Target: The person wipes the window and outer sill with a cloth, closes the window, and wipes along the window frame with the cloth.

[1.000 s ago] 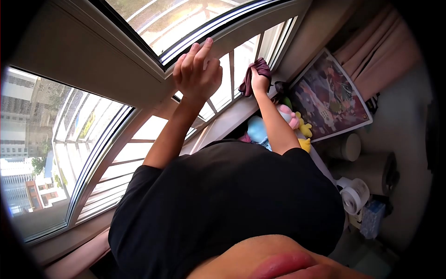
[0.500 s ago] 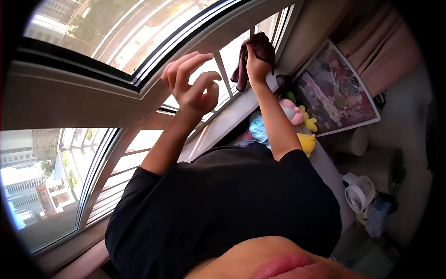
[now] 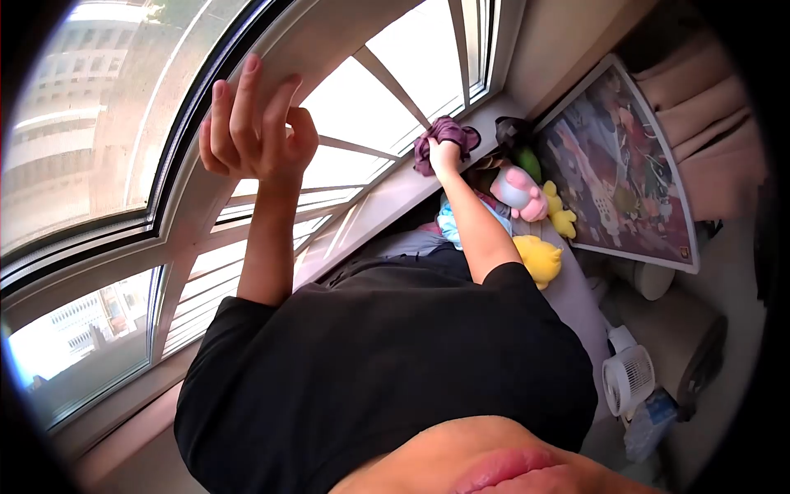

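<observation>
My left hand [image 3: 259,136] is raised beside the white window frame [image 3: 193,193], its fingers apart and partly bent, with nothing in it. I cannot tell whether its fingertips touch the frame. Farther right, my right hand [image 3: 446,155] grips a crumpled dark purple cloth [image 3: 451,132]. The cloth bunches around the fingers, over the window sill [image 3: 374,198] or just above it; contact is unclear. Bright panes with slim bars lie behind both hands.
Near my right forearm are a pink-and-white plush toy [image 3: 520,196], a yellow plush [image 3: 539,260] and a light blue cloth [image 3: 448,224]. A framed picture [image 3: 613,165] leans by a pink curtain [image 3: 699,115]. A white fan [image 3: 629,379] stands lower right.
My right hand has lowered the cloth toward the sill. My left hand has shifted left and its fingers point up more. The view has turned, showing more of the window panes.
</observation>
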`<state>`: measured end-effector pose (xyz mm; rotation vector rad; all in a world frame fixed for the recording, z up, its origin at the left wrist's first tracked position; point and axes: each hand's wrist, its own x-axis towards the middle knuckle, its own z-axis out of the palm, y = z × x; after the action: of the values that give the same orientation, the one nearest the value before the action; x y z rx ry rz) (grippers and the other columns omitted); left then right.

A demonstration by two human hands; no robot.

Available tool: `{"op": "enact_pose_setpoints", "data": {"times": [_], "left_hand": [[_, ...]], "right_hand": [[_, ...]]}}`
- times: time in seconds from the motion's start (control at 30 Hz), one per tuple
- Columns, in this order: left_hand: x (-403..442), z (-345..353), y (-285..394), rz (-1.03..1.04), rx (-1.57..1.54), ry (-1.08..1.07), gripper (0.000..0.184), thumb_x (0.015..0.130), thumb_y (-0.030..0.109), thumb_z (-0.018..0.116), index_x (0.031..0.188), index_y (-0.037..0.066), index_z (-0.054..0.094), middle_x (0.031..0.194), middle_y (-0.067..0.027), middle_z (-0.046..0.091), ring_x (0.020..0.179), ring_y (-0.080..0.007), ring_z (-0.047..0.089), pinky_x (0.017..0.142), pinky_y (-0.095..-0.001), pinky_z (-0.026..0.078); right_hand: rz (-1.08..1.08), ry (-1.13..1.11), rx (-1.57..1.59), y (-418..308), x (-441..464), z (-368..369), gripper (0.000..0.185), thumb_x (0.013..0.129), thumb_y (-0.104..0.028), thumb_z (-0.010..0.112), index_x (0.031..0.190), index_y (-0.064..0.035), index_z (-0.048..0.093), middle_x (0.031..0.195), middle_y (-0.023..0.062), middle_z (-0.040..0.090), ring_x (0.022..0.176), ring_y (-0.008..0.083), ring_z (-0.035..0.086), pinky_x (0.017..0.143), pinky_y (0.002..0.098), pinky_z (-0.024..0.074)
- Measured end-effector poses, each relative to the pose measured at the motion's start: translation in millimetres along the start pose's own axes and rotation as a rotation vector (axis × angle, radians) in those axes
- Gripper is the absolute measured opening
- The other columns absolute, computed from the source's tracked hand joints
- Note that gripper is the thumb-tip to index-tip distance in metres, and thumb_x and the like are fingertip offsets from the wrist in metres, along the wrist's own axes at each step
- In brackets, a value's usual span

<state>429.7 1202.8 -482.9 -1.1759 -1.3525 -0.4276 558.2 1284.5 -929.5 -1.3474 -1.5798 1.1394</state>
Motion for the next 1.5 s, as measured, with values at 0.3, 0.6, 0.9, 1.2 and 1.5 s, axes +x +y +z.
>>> {"op": "enact_pose_setpoints", "data": {"times": [0.3,0.6,0.9,1.2,1.5], "left_hand": [[-8,6,-5,0.045,0.067,0.027,0.02,0.083,0.016,0.067,0.092,0.033,0.066,0.128,0.0109,0.071,0.129,-0.0194,0.056,0.112,-0.0387,0.031],[-5,5,-2,0.055,0.097,0.051,0.018,0.087,0.02,0.06,0.072,0.031,0.059,0.126,0.0121,0.072,0.126,-0.0185,0.058,0.112,-0.0379,0.031],[-6,3,-2,0.041,0.095,0.022,0.022,0.088,0.018,0.06,0.071,0.032,0.058,0.126,0.0146,0.072,0.127,-0.017,0.057,0.114,-0.0362,0.03],[-4,3,-2,0.061,0.119,0.017,0.023,0.092,0.021,0.058,0.072,0.032,0.056,0.128,0.0158,0.071,0.13,-0.0144,0.056,0.116,-0.0352,0.029],[-1,-1,0,0.042,0.117,0.001,0.026,0.093,0.021,0.055,0.069,0.031,0.053,0.13,0.0158,0.07,0.129,-0.0126,0.056,0.114,-0.0329,0.031]], "right_hand": [[-0.19,-0.232,0.374,-98,37,-49,0.003,0.085,-0.003,0.057,0.085,-0.0051,0.059,0.077,0.0145,0.058,0.072,0.0309,0.06,0.071,0.0416,0.0498],[-0.687,-0.404,0.479,-329,77,-140,0.021,0.093,0.002,0.054,0.111,-0.0054,0.063,0.094,0.0089,0.067,0.087,0.017,0.066,0.079,0.0317,0.0533],[-0.63,0.113,0.288,-260,78,-101,0.007,0.095,-0.009,0.06,0.099,-0.004,0.06,0.081,0.0133,0.06,0.072,0.0291,0.061,0.07,0.0416,0.0493],[-0.076,-0.231,0.633,-142,52,-66,0.006,0.096,0.0,0.057,0.101,-0.0035,0.057,0.078,0.0052,0.061,0.066,0.0152,0.06,0.064,0.0313,0.0511],[-0.692,0.22,0.553,-355,88,-191,0.006,0.095,-0.005,0.068,0.093,0.0006,0.067,0.094,0.0098,0.068,0.086,0.0231,0.067,0.088,0.0336,0.0527]]}}
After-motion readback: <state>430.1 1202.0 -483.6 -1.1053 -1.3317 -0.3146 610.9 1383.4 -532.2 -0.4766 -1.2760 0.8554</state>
